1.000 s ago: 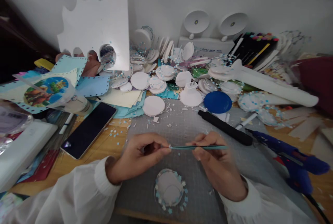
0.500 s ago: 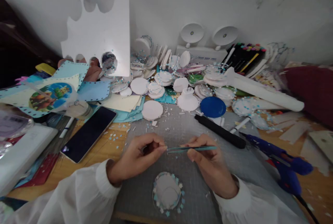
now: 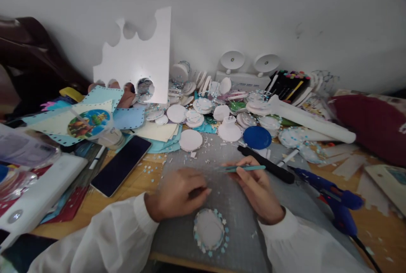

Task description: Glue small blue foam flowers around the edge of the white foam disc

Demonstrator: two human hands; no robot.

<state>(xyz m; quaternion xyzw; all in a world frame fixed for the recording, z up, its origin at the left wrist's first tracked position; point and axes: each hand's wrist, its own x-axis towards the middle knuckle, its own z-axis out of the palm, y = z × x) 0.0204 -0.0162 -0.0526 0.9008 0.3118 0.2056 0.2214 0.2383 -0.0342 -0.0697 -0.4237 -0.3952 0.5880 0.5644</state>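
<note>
My right hand [image 3: 255,188] holds a pair of teal tweezers [image 3: 245,168] between thumb and fingers, tips pointing left. The tips are blurred, so I cannot make out whether they grip anything. My left hand [image 3: 180,192] is bent over the grey cutting mat [image 3: 241,230], its fingers curled and smeared by motion. Whether anything small sits in them is unclear. Below and between the hands lies a round white disc [image 3: 209,228], ringed with small pale-blue and white stars.
A blue glue gun [image 3: 333,192] and a black stick-like tool [image 3: 269,165] lie on the right. A phone [image 3: 122,166] is at left. White discs [image 3: 190,140], a blue round lid [image 3: 257,137] and a white cut-out board [image 3: 136,61] crowd the back.
My left hand has drawn away from the tweezer tips and turned knuckles-up. My right hand keeps the tweezers. The whole view has shifted, showing more wall.
</note>
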